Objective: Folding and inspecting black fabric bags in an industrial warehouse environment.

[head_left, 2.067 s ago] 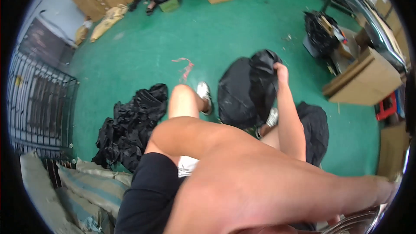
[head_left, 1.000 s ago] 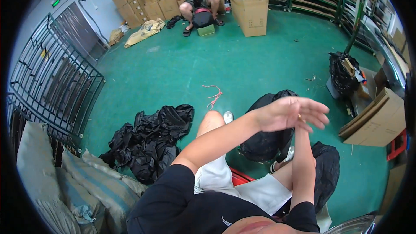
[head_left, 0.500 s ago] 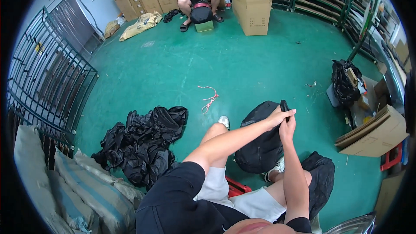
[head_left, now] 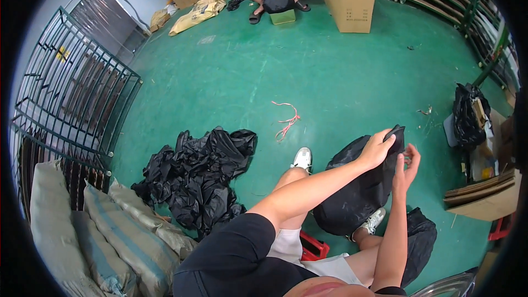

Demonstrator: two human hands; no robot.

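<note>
Hands have come together at the top of the black bag (head_left: 357, 187) between the seated person's legs, the left hand (head_left: 378, 148) now pinching its upper edge closed while the right hand (head_left: 406, 168), fingers loosely open, hovers just beside it, so the bag's mouth looks gathered.
</note>
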